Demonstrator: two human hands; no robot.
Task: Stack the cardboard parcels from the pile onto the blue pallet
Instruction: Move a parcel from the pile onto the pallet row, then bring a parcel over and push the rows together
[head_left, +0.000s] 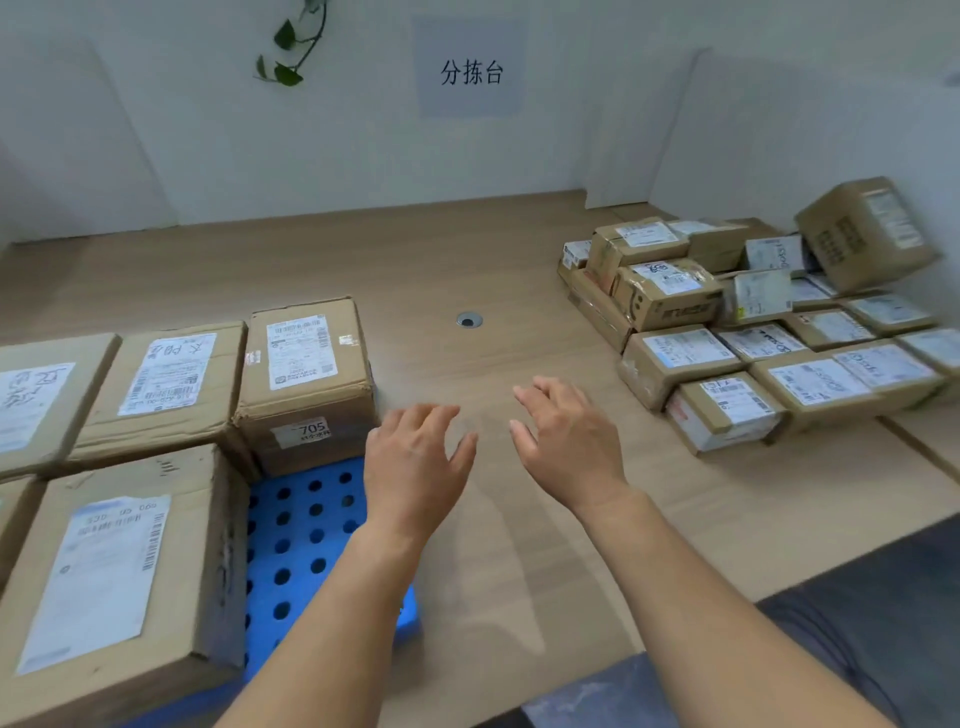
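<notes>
Now: left hand (415, 457) and right hand (566, 441) are both empty, fingers spread wide, above the bench (441, 260).
Pile (753, 332): right of the right hand, slightly ahead; this hand is nearer.
Blue pallet (306, 535): just left of the left hand, one corner free.
Next reach: probably rightward.

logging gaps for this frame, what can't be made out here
All head view:
- blue pallet: mostly hidden under stacked parcels and the left arm.
- far-left parcel: cut off by the frame edge.
- pile: labels blurred, too small to read; lower parcels covered by upper ones.
- tilted box: print blurred.
</notes>
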